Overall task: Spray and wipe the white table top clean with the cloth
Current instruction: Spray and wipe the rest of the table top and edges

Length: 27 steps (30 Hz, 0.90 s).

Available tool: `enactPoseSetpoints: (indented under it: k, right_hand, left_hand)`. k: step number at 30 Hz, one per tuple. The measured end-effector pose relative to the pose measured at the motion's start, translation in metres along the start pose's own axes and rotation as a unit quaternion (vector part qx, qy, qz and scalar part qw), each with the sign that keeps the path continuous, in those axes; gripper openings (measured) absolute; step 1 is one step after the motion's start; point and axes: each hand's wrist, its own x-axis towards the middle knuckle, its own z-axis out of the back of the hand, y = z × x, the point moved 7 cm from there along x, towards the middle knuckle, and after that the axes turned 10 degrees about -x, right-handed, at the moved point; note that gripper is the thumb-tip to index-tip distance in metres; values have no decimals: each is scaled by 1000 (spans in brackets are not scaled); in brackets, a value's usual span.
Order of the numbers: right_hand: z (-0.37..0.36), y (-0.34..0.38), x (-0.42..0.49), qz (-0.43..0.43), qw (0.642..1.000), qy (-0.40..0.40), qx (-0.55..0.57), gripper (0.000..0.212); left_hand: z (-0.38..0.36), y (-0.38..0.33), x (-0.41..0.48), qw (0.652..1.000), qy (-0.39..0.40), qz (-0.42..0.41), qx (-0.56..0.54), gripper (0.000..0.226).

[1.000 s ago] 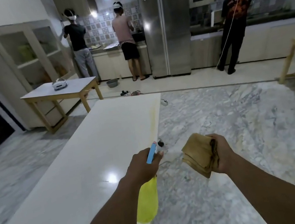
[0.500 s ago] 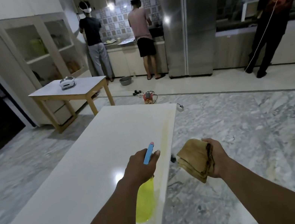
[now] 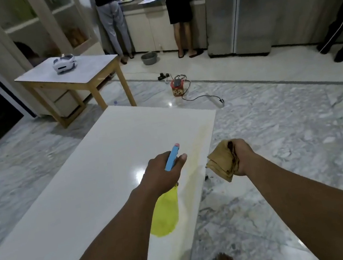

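Over the white table top (image 3: pixel 82 202), left hand (image 3: pixel 162 172) gripping a yellow spray bottle (image 3: pixel 165 213), right hand (image 3: pixel 240 156) clutching a folded brown cloth (image 3: pixel 221 162)

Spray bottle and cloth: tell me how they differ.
The spray bottle is yellow with a blue head, held in the left grip over the white table top; the cloth is brown and folded, held in the right grip past its edge, over the floor. Shared: each is hand-held.

Dim indoor light; a ceiling lamp glares off the white table top (image 3: pixel 85 191); soft focus, edges bend outward.
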Motion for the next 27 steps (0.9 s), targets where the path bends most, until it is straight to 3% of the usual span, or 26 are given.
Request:
enactPoseSetpoints:
  k: [4, 7, 10, 13, 17, 20, 27]
  right_hand:
    - [-7, 68, 73, 11, 997, -32, -63, 18]
    - [-8, 128, 128, 43, 972, -120, -199, 20]
    - [-18, 171, 193, 111, 905, -185, -367, 50]
    - [-33, 174, 264, 166, 845, -157, -484, 66]
    - [-51, 148, 313, 130, 736, -138, -650, 71]
    - [-56, 152, 321, 178, 671, -170, -699, 66]
    - [-57, 125, 334, 248, 623, -226, -706, 69]
  left_hand:
    - [-11, -9, 79, 1000, 0, 10, 16, 53]
    - [-15, -19, 130, 1000, -6, 13, 14, 50]
    - [-18, -18, 171, 1000, -13, 14, 5, 50]
    - [-19, -7, 195, 999, -21, 26, 14, 49]
    - [-18, 14, 220, 999, -27, 45, 9, 47]
    - [-16, 25, 229, 997, -40, 60, -6, 51]
    - [-25, 44, 245, 996, -61, 47, -39, 46]
